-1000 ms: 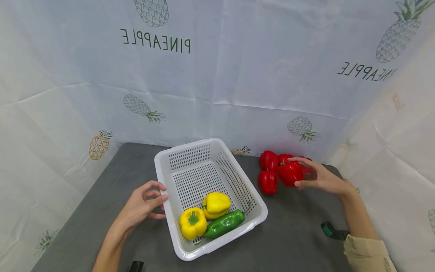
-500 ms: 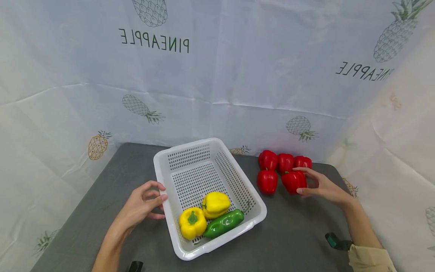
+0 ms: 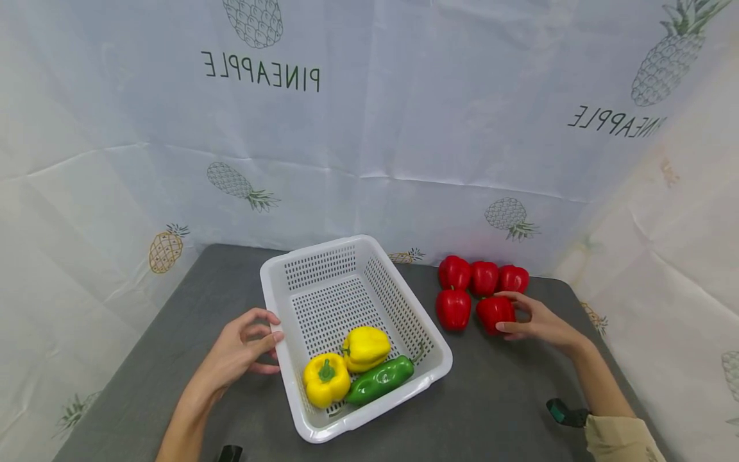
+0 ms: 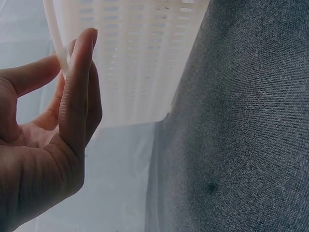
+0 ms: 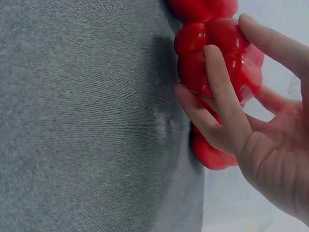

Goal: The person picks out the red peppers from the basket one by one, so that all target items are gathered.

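My left hand (image 3: 245,343) pinches the left rim of a white plastic basket (image 3: 412,308) between thumb and fingers; the left wrist view shows the rim (image 4: 57,38) caught there. Two yellow bell peppers, one upright (image 3: 326,385) and one on its side (image 3: 369,346), lie in the basket beside a long green pepper (image 3: 381,380). On the right, my right hand (image 3: 539,324) grips a red bell pepper (image 3: 493,313), with thumb and fingers around its sides. In the right wrist view this pepper (image 5: 190,67) sits low, close to the dark tabletop (image 5: 87,116).
Several more red bell peppers stand close by: one to the left (image 3: 453,309) and a back row (image 3: 484,277) near the table's far edge. A patterned white curtain (image 3: 369,128) hangs behind and at both sides. The grey table (image 3: 479,398) extends in front of the basket.
My right hand has brought the red bell pepper down and toward me, in front of the back row, then slightly left beside its neighbour. The left hand and basket stay put.
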`<state>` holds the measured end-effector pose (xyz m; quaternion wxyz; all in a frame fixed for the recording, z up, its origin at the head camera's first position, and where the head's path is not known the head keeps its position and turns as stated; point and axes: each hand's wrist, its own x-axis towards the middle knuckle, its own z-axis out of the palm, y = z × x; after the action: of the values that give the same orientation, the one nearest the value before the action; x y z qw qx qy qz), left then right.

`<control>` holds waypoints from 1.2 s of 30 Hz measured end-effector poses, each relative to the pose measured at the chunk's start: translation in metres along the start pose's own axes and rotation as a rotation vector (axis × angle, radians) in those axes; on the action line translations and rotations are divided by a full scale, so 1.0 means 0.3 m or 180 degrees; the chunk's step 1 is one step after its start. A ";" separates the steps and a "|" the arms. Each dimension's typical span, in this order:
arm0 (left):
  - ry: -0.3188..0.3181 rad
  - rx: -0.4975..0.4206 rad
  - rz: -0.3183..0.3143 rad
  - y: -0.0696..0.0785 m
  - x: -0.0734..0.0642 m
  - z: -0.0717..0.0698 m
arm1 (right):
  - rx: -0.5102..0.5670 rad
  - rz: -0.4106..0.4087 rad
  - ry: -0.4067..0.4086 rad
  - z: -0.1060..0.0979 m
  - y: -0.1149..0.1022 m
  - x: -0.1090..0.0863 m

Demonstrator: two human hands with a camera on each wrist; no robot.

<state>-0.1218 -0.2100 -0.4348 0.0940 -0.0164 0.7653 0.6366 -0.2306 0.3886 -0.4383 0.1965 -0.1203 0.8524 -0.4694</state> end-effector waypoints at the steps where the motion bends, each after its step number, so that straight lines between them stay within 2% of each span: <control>1: 0.0000 -0.0002 0.0000 0.000 0.000 0.000 | 0.0013 0.0021 -0.0005 0.001 0.002 0.002; 8: 0.0030 0.0024 -0.0010 0.001 -0.003 0.001 | 0.0013 0.0078 -0.0023 0.015 0.012 0.013; 17: 0.0205 0.0195 -0.0040 -0.014 -0.013 0.002 | -0.0010 0.0168 0.0054 0.025 0.015 0.043; 23: 0.0248 0.0177 -0.0034 -0.012 -0.026 0.009 | 0.0013 0.0193 0.0058 0.036 0.009 0.043; 28: 0.0236 0.0090 -0.0001 -0.013 -0.039 0.025 | 0.0063 0.0185 0.0054 0.041 0.005 0.039; 36: 0.0333 0.0039 -0.0088 -0.019 -0.074 0.068 | 0.0158 0.0235 0.0053 0.044 0.003 0.030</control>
<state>-0.0966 -0.1931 -0.4403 0.0628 -0.0596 0.7728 0.6287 -0.2327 0.3758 -0.4473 0.2095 -0.0799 0.8460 -0.4838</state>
